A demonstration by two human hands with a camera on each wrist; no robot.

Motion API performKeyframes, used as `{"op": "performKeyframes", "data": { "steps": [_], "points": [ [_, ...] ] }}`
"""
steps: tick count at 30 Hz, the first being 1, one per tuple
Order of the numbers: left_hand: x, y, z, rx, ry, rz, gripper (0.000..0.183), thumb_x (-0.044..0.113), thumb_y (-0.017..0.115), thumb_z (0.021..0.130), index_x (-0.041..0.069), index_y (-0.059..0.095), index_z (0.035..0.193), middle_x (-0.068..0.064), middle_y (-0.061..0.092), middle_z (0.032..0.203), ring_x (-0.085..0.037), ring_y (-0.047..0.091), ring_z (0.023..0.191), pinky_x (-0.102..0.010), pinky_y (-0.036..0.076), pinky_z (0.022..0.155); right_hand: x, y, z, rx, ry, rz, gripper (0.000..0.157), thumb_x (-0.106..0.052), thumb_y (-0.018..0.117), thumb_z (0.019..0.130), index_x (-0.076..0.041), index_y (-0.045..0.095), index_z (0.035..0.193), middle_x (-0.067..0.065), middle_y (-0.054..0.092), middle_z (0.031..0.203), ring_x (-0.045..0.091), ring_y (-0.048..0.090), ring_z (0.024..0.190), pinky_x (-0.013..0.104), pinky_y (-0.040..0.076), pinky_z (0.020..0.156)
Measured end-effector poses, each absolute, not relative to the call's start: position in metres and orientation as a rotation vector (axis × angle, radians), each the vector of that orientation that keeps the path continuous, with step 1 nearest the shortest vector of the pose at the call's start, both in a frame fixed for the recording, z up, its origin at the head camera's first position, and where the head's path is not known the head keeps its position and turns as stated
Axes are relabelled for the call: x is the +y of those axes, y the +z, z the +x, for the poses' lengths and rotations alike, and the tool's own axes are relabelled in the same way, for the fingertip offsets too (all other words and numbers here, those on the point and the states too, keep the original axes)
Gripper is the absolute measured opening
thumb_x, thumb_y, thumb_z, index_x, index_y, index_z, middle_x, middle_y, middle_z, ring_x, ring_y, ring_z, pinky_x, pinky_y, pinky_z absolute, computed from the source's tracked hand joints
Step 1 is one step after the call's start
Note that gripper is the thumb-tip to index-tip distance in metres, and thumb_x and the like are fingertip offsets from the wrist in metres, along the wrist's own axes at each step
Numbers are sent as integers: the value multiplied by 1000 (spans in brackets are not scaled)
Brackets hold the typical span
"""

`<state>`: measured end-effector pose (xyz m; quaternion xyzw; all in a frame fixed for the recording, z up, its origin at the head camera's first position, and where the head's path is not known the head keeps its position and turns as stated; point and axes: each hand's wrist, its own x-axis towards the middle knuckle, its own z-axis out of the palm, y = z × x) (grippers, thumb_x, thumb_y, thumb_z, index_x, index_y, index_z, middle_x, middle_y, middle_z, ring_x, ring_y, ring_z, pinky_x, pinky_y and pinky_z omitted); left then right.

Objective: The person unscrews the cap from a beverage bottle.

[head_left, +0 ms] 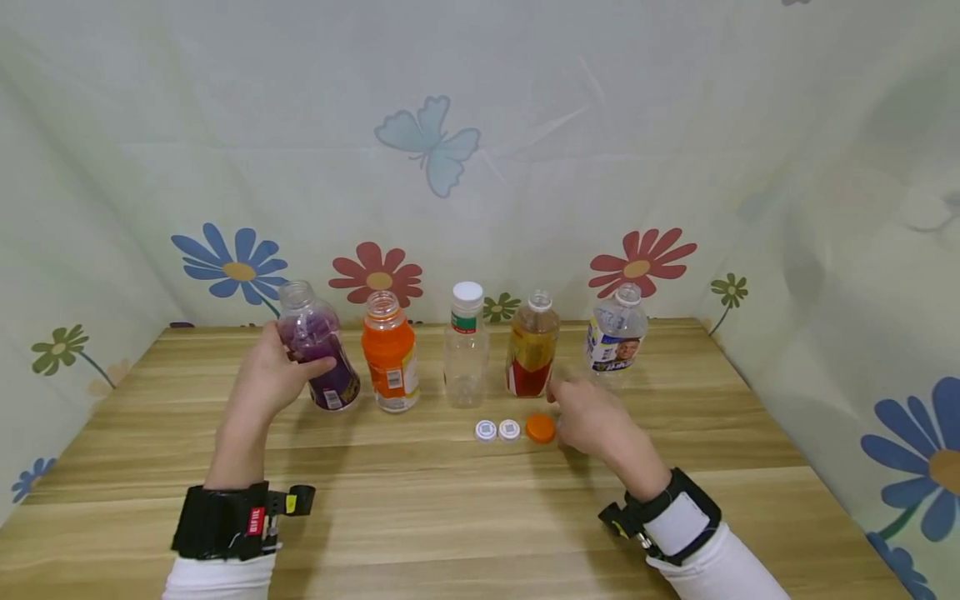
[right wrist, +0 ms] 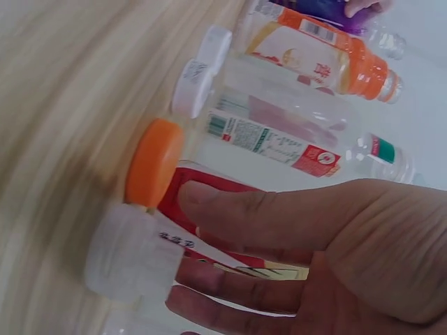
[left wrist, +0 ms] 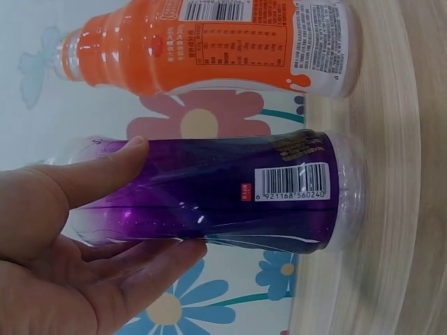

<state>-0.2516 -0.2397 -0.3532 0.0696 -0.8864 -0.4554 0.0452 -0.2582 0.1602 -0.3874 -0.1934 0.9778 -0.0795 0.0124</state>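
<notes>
My left hand [head_left: 266, 379] grips a purple-labelled bottle [head_left: 333, 377] by its upper body, thumb on one side and fingers on the other. Its mouth has no cap, and its base is down at the table. On the other side, my right hand [head_left: 596, 417] reaches low over the table. In the right wrist view, its thumb and fingers are apart, right beside a translucent white cap [right wrist: 129, 251]; the hand hides that cap in the head view. An orange cap [head_left: 540, 427] and two small white caps [head_left: 486, 430] lie in line to its left.
Behind the caps stand an uncapped orange bottle [head_left: 388, 358], a clear bottle [head_left: 467, 375] with a white cap, a bottle with a red and yellow label [head_left: 532, 350], and an uncapped clear bottle [head_left: 617, 346] with a blue label. A flowered curtain [head_left: 525, 183] hangs behind the wooden table [head_left: 420, 517].
</notes>
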Motion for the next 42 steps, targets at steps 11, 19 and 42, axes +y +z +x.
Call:
{"op": "performKeyframes", "data": {
  "steps": [11,19,42],
  "points": [
    [-242,-356,-252,-2766,-1367,173,96,26,78,94,-10,14,157,-37,30,155,-57,37,137,-67,38,106,151,-376,-252,3104,-361,-622,32,-10,85,82,-3,70,109,11,66,100,28,62,87,45,55,77],
    [-247,-343,-243,-2775,-1280,187,108,34,82,89,-12,12,157,-41,29,153,-60,34,136,-72,37,104,142,-372,-246,3173,-527,-702,33,-16,85,85,-3,68,110,12,68,103,28,64,90,44,56,79],
    [-221,-293,-198,-2676,-1088,88,94,34,84,87,-4,30,153,-32,37,144,-51,39,129,-68,42,98,122,-372,-243,3254,-1009,-907,42,-11,82,89,3,62,122,16,65,113,29,63,101,41,58,81]
  ]
}}
